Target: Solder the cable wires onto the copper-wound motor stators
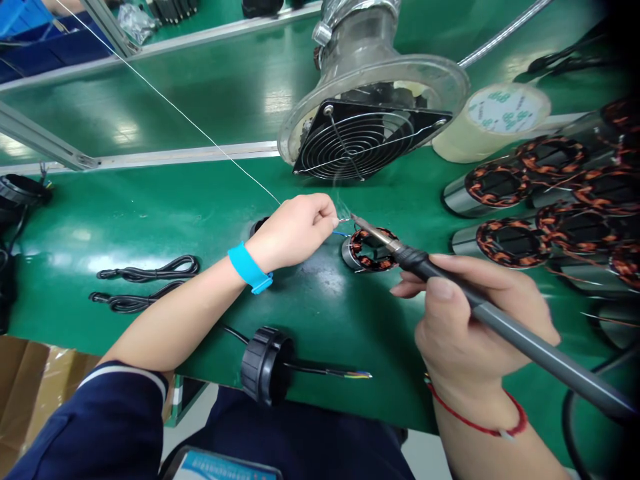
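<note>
My left hand [300, 230], with a blue wristband, pinches a thin wire [343, 220] whose end meets the iron's tip. A long, thin pale strand like solder wire [215, 143] runs from the upper left down behind this hand. My right hand [475, 327] is closed around a soldering iron [530, 346], its tip pointing left, with wisps of smoke above. Just under the tip sits a copper-wound stator [353, 259], with a blue wire leading left from it. A dark round part [255, 227] is mostly hidden behind my left wrist.
A fume extractor fan [360, 143] hangs behind the work. Several stators [510, 243] stand at right, near a tape roll [493, 123]. A black ribbed cap [265, 367] with a stripped cable lies at the front edge. Coiled black cables [150, 270] lie left.
</note>
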{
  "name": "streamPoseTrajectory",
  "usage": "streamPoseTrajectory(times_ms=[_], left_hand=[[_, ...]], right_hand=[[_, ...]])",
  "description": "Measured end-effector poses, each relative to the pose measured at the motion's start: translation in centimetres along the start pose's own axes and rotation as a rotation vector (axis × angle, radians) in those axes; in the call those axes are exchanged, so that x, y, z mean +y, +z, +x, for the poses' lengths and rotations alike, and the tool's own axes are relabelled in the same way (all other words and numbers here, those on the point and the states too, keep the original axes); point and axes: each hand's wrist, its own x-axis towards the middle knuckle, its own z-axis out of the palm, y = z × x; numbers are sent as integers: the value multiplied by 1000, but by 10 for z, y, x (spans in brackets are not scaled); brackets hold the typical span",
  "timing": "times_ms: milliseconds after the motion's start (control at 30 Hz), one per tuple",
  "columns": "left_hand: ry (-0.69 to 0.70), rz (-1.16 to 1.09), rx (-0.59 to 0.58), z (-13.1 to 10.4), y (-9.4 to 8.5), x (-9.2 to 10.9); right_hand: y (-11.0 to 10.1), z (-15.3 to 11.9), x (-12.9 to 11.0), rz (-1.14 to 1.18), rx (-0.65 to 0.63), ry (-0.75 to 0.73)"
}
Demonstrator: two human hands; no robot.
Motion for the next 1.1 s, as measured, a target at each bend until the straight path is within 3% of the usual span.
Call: streamPoseTrajectory(times_ms=[100, 267, 467, 767, 933, 1100], left_hand=[[3, 4, -6, 0, 0, 0], [1, 4, -9, 0, 0, 0], [0, 2, -14, 0, -1, -1], [-14, 8, -16, 0, -1, -3], [-3, 6, -15, 0, -1, -4], [3, 10, -12, 0, -2, -4]], right_hand=[[0, 1, -1, -10, 24, -12], [-1, -1, 1, 41, -38, 16], [-2, -3, 5, -22, 25, -14], [-5, 27, -27, 7, -166, 105], [14, 31, -18, -14, -378, 204], [38, 12, 2, -21, -323, 204]])
